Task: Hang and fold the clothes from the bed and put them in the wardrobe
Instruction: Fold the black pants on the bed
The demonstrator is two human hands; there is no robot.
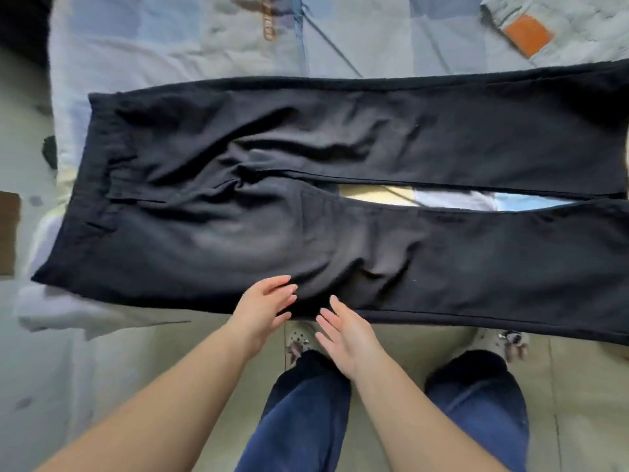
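Lying spread flat across the near edge of the patchwork bedspread [190,46], the black trousers [340,199] have their waistband at left. Left hand [263,310] and right hand [350,338] hover at the near hem with fingers straight, grasping nothing.

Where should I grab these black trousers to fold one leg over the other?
Probably the near edge of the trousers, from your side. They lie flat across the bed, waistband left, and that edge is right by your left hand and right hand.
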